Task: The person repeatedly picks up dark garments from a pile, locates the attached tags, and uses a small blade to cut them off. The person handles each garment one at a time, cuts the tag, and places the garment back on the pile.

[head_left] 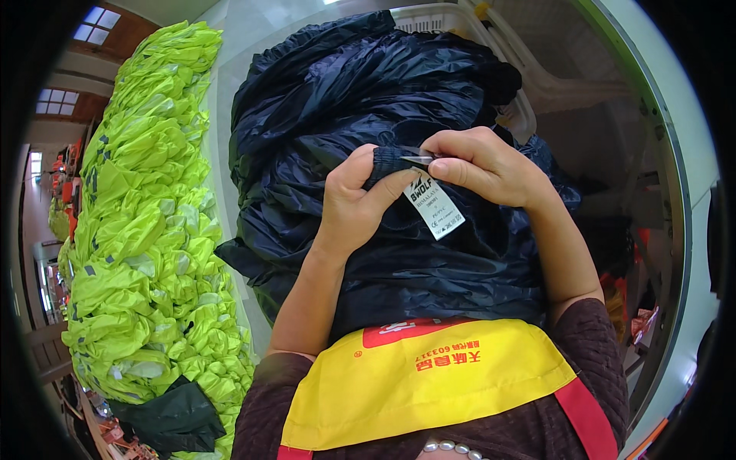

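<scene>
My left hand [354, 201] pinches the gathered elastic edge [389, 159] of a dark navy garment between thumb and fingers. A white printed label [435, 208] hangs from that edge, just below my fingertips. In my right hand [484, 167] is a small pair of metal thread snips [416, 159]. Their pointed blades face left and lie at the elastic edge, above the label. Whether the blades touch a thread is too small to tell. The rest of the shiny navy fabric [322, 107] lies in a big heap under and beyond both hands.
A long heap of bright yellow-green garments [153, 230] runs along the left side, with a dark green cloth piece [172, 414] at its near end. Behind the navy heap stands a white plastic basket [524, 116]. A pale table edge [690, 115] curves along the right.
</scene>
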Demonstrator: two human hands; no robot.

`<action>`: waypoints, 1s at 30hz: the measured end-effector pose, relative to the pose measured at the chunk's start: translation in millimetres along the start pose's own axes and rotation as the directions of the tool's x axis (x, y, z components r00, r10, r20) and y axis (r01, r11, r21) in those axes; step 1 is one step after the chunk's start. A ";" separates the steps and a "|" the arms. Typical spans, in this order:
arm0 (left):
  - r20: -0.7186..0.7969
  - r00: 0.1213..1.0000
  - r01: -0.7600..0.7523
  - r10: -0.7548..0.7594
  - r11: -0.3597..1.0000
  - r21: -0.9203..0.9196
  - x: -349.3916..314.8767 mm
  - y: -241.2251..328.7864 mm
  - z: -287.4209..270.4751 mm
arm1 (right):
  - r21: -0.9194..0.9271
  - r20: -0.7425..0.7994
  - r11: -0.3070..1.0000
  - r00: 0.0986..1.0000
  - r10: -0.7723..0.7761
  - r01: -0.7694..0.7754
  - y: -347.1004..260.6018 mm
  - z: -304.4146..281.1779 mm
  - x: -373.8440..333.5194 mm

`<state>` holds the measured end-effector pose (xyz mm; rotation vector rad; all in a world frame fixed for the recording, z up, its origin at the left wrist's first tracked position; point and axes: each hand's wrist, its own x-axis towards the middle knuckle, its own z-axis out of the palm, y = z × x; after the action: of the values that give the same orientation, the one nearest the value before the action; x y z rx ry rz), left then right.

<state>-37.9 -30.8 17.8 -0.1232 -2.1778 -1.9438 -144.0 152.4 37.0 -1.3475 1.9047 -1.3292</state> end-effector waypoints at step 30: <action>0.150 0.987 -0.076 0.063 0.994 0.083 1.3 -1.8 2.4 | -0.169 0.091 0.985 0.996 -0.013 0.028 -3.1 -8.3 6.7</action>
<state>-39.8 -28.7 16.1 -0.3335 -2.3144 -1.8518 -151.9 149.9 44.4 -1.4871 1.9851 -1.1165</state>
